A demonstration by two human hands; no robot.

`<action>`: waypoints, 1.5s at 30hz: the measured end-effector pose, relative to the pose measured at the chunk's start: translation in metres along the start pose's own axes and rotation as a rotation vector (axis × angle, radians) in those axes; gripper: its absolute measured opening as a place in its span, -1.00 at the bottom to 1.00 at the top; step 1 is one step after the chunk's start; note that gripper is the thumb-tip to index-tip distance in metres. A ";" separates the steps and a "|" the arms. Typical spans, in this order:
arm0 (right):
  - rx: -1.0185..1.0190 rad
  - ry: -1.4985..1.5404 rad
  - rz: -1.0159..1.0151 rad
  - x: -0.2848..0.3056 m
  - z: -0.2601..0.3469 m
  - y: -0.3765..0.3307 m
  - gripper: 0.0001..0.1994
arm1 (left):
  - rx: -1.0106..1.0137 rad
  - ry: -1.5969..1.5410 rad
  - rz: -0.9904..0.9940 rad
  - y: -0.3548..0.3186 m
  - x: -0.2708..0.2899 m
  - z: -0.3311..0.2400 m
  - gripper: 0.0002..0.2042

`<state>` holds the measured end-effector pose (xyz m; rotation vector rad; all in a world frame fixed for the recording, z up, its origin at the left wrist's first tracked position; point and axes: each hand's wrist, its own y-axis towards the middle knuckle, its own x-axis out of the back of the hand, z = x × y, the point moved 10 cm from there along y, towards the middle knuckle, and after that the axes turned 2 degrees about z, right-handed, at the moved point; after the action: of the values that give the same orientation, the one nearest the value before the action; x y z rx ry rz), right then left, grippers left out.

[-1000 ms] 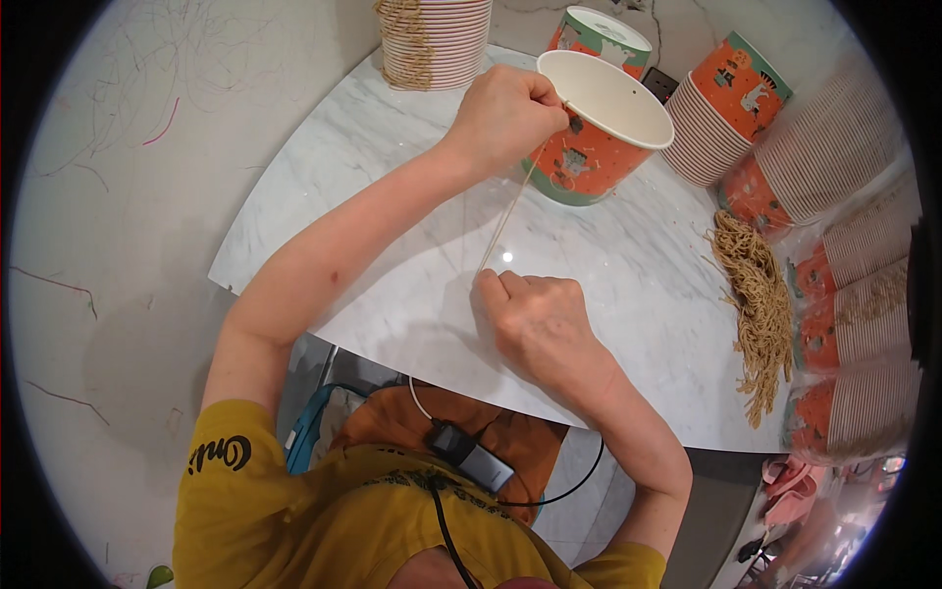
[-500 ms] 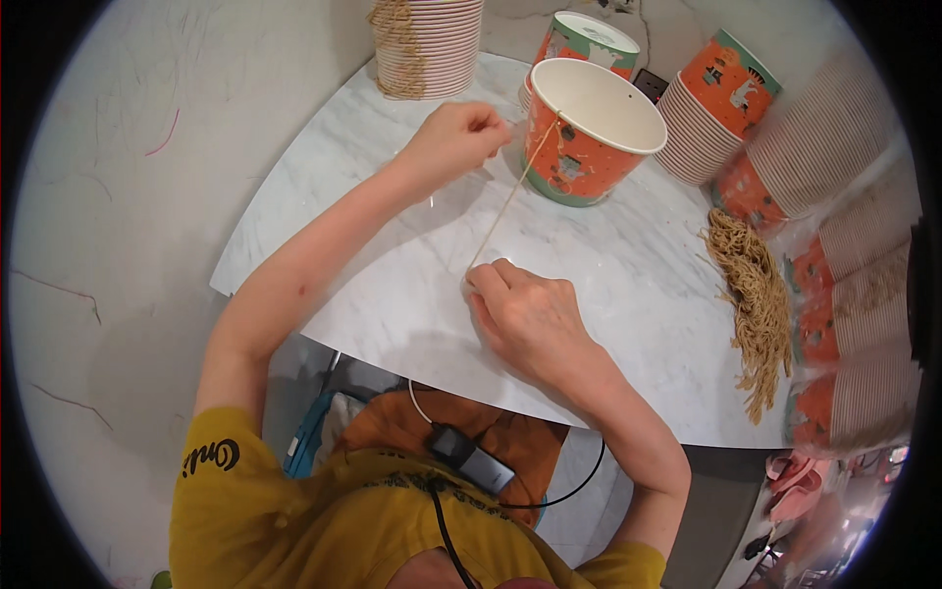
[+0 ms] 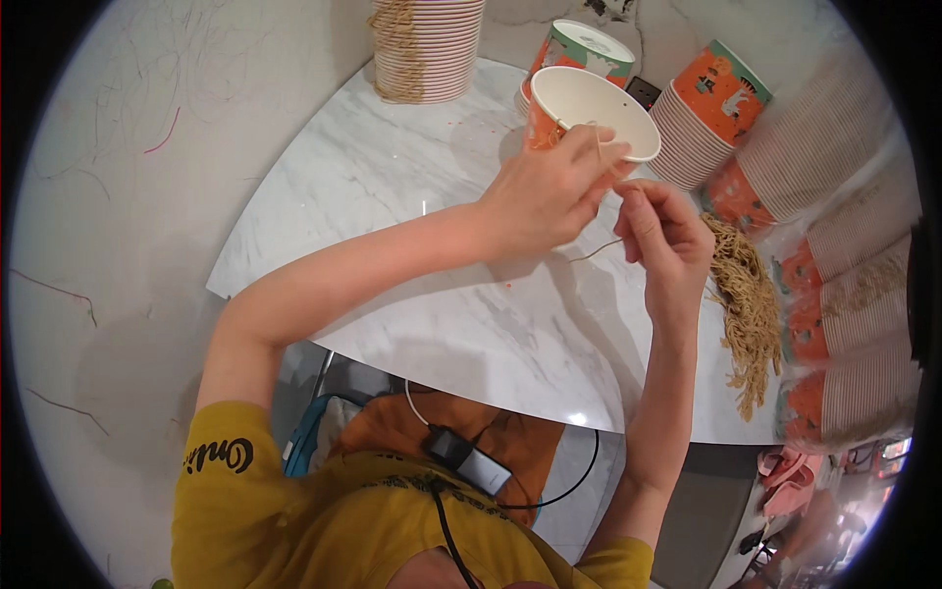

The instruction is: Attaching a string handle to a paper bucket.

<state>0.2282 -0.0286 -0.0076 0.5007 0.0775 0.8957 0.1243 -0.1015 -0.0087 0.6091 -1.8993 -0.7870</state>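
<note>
A paper bucket [image 3: 597, 98], white inside with orange and green printing outside, stands on the marble-patterned table with its mouth up. In front of its near side is my left hand [image 3: 549, 191], fingers bent toward the right and smeared by motion. A thin tan cord passes about those fingers; its exact path is unclear. Just to the right, my right hand [image 3: 672, 240] pinches the cord between thumb and fingers. A loose end of the cord [image 3: 597, 250] sticks out leftward below the hands. Most of the bucket's printed wall is hidden by my hands.
A tan cord bundle [image 3: 746, 314] lies at the table's right. Stacked buckets [image 3: 692, 128] stand behind, with an upside-down bucket [image 3: 589, 44] at the back. Another tall stack [image 3: 442, 54] is draped with cords. Plastic-wrapped stacks [image 3: 863, 324] line the right edge.
My left hand has moved right to the bucket's front. My right hand has risen from near the table's front edge to beside it. The cord, formerly stretched straight from the rim, is now bunched at my hands.
</note>
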 end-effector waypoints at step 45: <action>-0.281 0.804 -0.076 -0.017 -0.050 -0.004 -0.87 | 0.753 -0.899 0.368 -0.055 -0.021 0.007 -0.73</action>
<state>0.2070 -0.0239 -0.0555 -0.1473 0.6874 0.9687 0.1310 -0.1215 -0.0636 0.3161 -3.0648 -0.0348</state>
